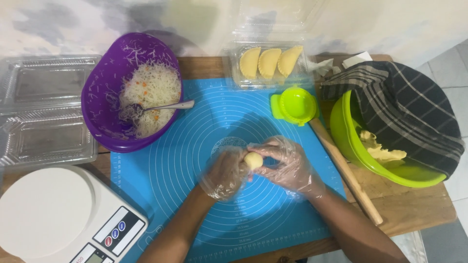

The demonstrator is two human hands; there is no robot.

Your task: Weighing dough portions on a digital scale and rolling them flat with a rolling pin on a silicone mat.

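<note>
Both of my hands wear thin clear plastic gloves and meet over the middle of a blue silicone pastry mat (175,160). Between them sits a small pale yellow ball of dough (253,160). My left hand (225,173) cups it from the left and below. My right hand (285,165) curls over it from the right, fingers on top. The ball is held just above the mat's printed circles.
A purple bowl (100,83) of shredded filling with a spoon (163,106) stands at upper left. Three folded pastries (269,62) lie in a clear tray. A green dumpling press (295,105), wooden rolling pin (347,173), cloth-covered green bowl (351,141) with dough, white scale (53,214) and clear containers (46,114) surround the mat.
</note>
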